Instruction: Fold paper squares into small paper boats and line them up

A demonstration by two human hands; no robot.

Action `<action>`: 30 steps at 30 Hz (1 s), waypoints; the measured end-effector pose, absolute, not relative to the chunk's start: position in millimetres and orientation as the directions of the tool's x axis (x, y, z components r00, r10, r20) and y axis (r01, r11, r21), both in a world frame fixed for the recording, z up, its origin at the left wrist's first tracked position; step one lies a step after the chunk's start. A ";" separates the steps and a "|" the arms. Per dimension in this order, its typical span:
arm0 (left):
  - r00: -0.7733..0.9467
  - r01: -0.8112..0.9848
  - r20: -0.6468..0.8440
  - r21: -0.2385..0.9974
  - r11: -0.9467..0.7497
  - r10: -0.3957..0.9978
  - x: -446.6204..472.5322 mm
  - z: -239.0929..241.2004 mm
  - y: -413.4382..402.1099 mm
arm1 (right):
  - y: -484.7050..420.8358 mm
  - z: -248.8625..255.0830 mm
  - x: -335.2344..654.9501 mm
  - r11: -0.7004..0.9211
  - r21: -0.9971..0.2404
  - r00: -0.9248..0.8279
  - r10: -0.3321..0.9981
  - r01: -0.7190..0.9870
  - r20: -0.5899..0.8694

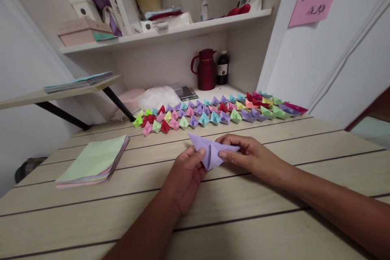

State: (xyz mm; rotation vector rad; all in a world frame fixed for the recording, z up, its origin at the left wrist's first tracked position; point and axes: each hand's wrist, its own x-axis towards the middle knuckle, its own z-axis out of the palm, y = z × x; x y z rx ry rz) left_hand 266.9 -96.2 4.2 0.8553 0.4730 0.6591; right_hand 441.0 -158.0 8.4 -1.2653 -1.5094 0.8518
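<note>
A lavender folded paper boat (210, 150) is held between both hands above the middle of the table. My left hand (189, 172) pinches its left side, thumb in front and fingers behind and below. My right hand (246, 154) grips the right side, with the thumb on the front face and the fingers behind. The boat's left point sticks up and its right point reaches past my right thumb. Beyond it, rows of small folded paper boats (204, 119) in many colours stand across the back of the table.
A stack of coloured paper (94, 162), pale green on top, lies at the left. More paper (78, 82) rests on a small raised shelf (61, 96). Behind stand a red jug (206, 71), a dark bottle (223, 69) and a clear plastic bag (160, 98).
</note>
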 end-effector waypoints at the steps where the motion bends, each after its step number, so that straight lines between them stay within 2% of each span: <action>1: 0.705 -0.336 -0.123 0.809 0.482 0.699 266.9 4.4 -96.2 | -157.9 7.7 440.9 0.219 -0.933 0.017 0.972 0.287 0.234; 8: 0.707 -0.318 -0.120 0.826 0.465 0.697 267.3 5.2 -97.8 | -151.5 1.2 445.9 0.239 -0.958 0.114 0.959 0.160 0.259; 16: 0.733 -0.268 -0.065 0.887 0.376 0.677 268.1 2.7 -98.5 | -147.5 -3.1 446.9 0.211 -0.957 0.156 0.957 0.200 0.244; 21: 0.726 -0.180 -0.102 0.926 0.331 0.680 267.8 3.5 -99.2 | -146.1 -4.7 445.2 0.246 -0.938 0.204 0.933 0.244 0.297; 26: 0.577 -0.105 -0.156 0.959 0.262 0.802 274.4 -3.1 -101.5 | -148.1 -3.1 444.9 0.261 -0.939 0.136 0.946 0.225 0.295; 30: 0.609 -0.095 -0.092 0.978 0.188 0.788 277.9 -14.1 -102.5 | -151.1 4.1 445.8 0.235 -0.928 0.063 0.963 0.290 0.263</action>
